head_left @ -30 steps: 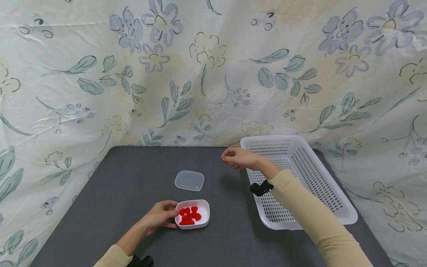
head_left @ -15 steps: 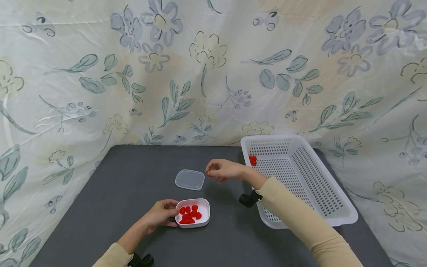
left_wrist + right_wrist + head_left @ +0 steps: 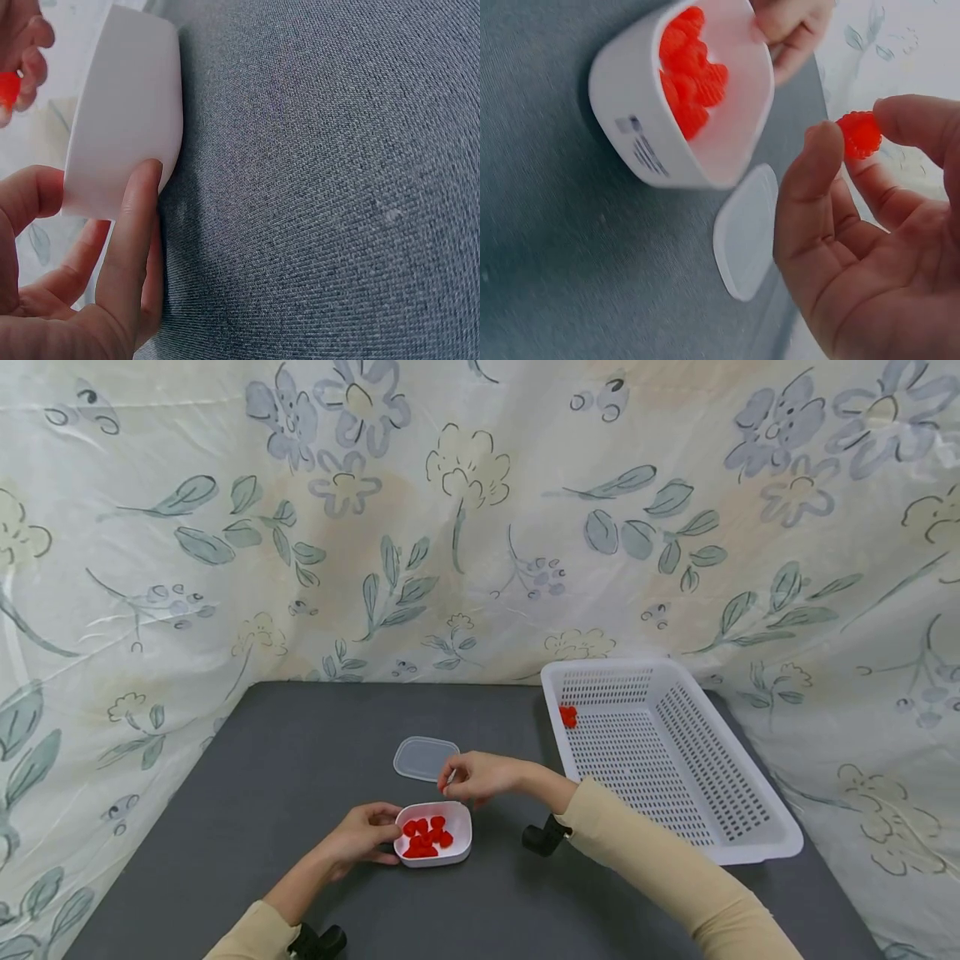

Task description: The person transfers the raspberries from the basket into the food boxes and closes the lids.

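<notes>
A small white plastic box [image 3: 437,862] holds several red raspberries [image 3: 426,837]. My left hand [image 3: 362,839] grips the box's left end, fingers on its wall and rim, as the left wrist view shows up close. Above the far right side of the box is my right hand [image 3: 480,777]. In the right wrist view it pinches one raspberry [image 3: 861,136] between thumb and fingertip, apart from the box. Just behind the box, partly covered by the right hand in the head view, lies a translucent lid [image 3: 418,757].
A white perforated basket [image 3: 731,739] stands at the right on the dark grey tabletop [image 3: 322,735]. A few raspberries [image 3: 568,717] lie at its far left corner. Flowered cloth [image 3: 480,527] hangs behind the table and along its sides.
My right hand has moved from beside the basket's left rim leftward and nearer, to just over the box, with the raspberry in its fingers. The left hand and box have stayed put.
</notes>
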